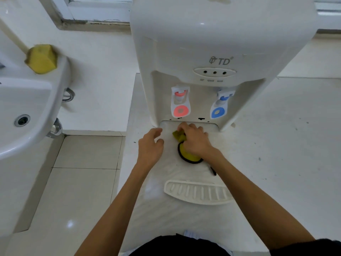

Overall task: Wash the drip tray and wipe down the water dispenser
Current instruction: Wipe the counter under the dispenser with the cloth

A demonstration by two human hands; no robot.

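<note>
Yellow-green cloth with a black edging (186,154) is bunched under the right hand (195,140), whose fingers (188,127) curl over it and press it into the shallow recess at the foot of the white plastic water dispenser (221,43), just beyond the fingertips. The left hand (150,145) hovers just beside it with its fingers (156,131) loosely spread and holding nothing.

The white slotted plastic drip tray (197,192) lies off the dispenser on the pale table (286,145), behind both hands, nearer the person, under the right forearm. It looks light, thin and stiff, likely slick when wet and somewhat brittle at the slots; I would take it by its long rim at both ends rather than by the ribs. The cloth is soft and limp, so it needs a full-palm hold to stay bunched.

Ahead of the fingers hang a tap with a red disc (181,101) and a tap with a blue disc (220,104). Above them the dispenser front reads "TD" beside a logo; the small labels under the three indicator lights are too blurred to read. Far left of the left fingers, a yellow sponge (41,59) sits on the rim of a white ceramic sink (60,85).
</note>
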